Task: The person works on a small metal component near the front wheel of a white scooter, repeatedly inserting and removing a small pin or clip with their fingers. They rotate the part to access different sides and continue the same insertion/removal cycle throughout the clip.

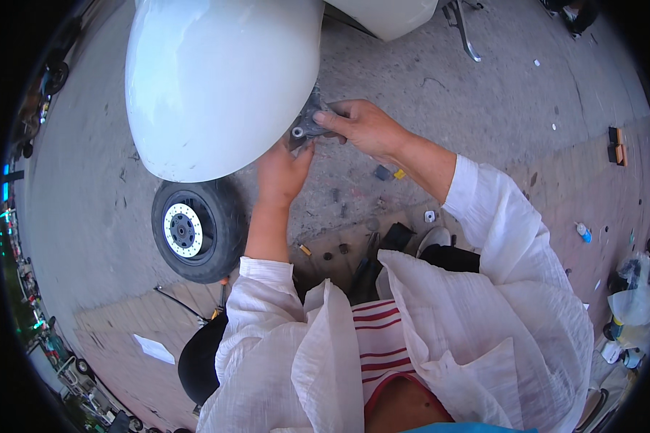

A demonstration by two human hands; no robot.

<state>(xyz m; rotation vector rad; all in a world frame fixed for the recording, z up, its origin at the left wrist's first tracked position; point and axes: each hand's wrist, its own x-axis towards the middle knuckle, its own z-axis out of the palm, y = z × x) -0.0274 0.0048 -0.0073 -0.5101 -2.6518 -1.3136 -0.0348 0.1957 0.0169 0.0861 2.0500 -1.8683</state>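
A dark grey metal part with a round, bright-rimmed hole [305, 131] is at the lower right edge of a large white scooter body panel [224, 79]. My right hand [365, 128] pinches it from the right, thumb on top. From below, my left hand [282, 173] grips its lower end; the thumb shows, while the panel's edge partly hides the other fingers. Whether the part is fixed to the scooter cannot be told. Left of my left forearm, a wheel with a black tyre [230, 229] and a silver brake disc [183, 229] is on the ground, partly under the panel.
A metal stand [466, 36] juts from the scooter. Small yellow [399, 174] and dark [383, 172] pieces lie right of my hands. A long-handled tool [180, 302] and white paper [154, 348] lie lower left. At right are a blue-labelled bottle [583, 232] and plastic bag [637, 280].
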